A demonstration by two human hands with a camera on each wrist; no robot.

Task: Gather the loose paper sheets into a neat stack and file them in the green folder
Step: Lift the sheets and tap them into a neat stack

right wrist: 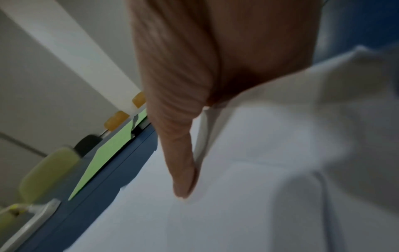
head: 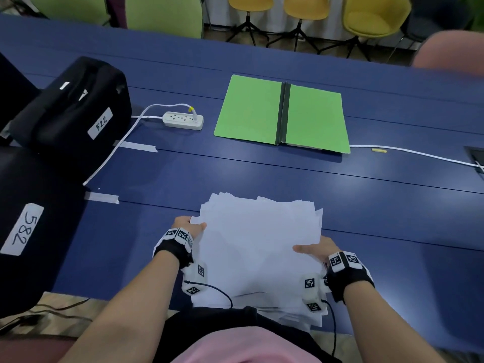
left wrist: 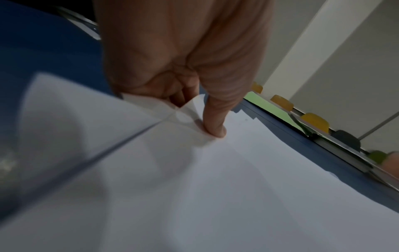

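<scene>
Hands first: the left hand [head: 189, 224] grips the left edge of the paper sheets [head: 258, 247], thumb on top and fingers tucked under (the left wrist view shows a corner [left wrist: 185, 110] curled up against the thumb [left wrist: 215, 122]). The right hand [head: 318, 248] pinches the right edge the same way, thumb lying flat across the top sheet.

The sheets are plain white and not squared up yet, with corners and edges fanning out along the far side. The pile's near end hangs over the near edge of the blue surface [head: 392, 205], toward the person's lap.

Between the pile and the green folder [head: 281, 113] there's a wide open strip of surface. The folder lies open and flat farther back, well apart from the paper, dark spine down the middle; whether anything is filed in it I can't tell.

Left of the folder sits a white power strip [head: 182, 120], its cable running toward two black bags [head: 76, 108] labelled 522 and 582. Another white cable [head: 419, 153] runs out from the folder's right side.
</scene>
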